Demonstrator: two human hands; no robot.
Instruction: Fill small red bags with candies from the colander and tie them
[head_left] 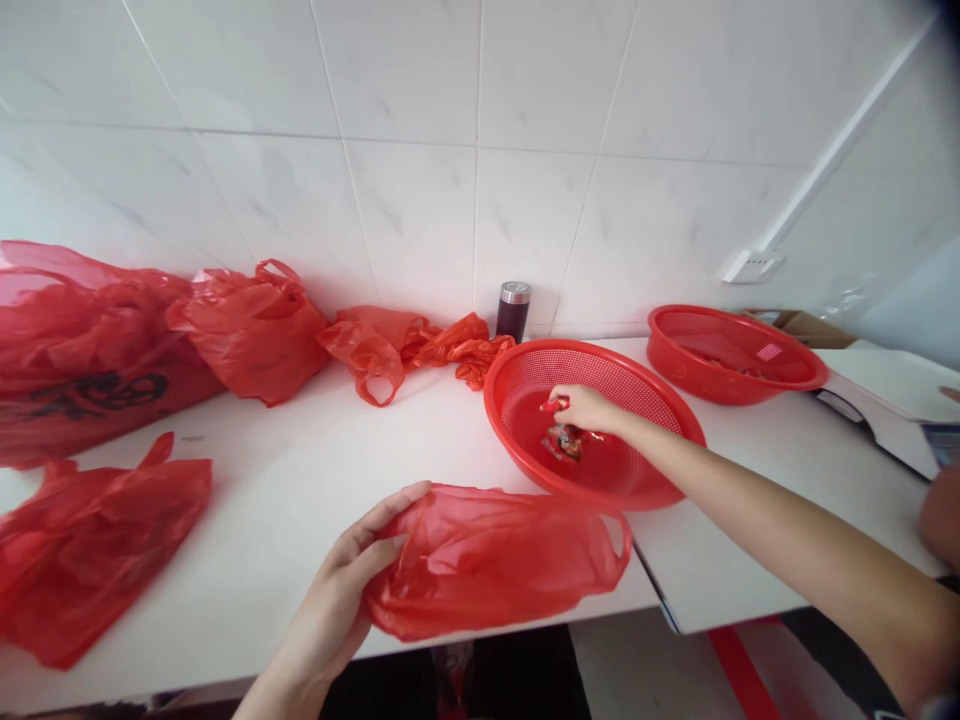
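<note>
My left hand (352, 575) grips the near-left end of a thin red plastic bag (495, 570), thumb on top. The bag lies on its side along the table's front edge, a loop handle to its right. My right hand (581, 408) reaches inside a large red plastic colander (652, 390), fingers closed on a small red wrapped packet (553, 405). Below those fingers, a few small packets in shiny printed wrappers (564, 442) lie on the colander's bottom. Their exact kind is too small to tell.
Filled red bags (251, 335) and crumpled ones (375, 345) line the wall, beside a dark tumbler (513, 310). Another red bag (112, 540) lies at left. A second red basin (735, 355) stands back right, near a white appliance (885, 400). Part of another person shows at the right edge.
</note>
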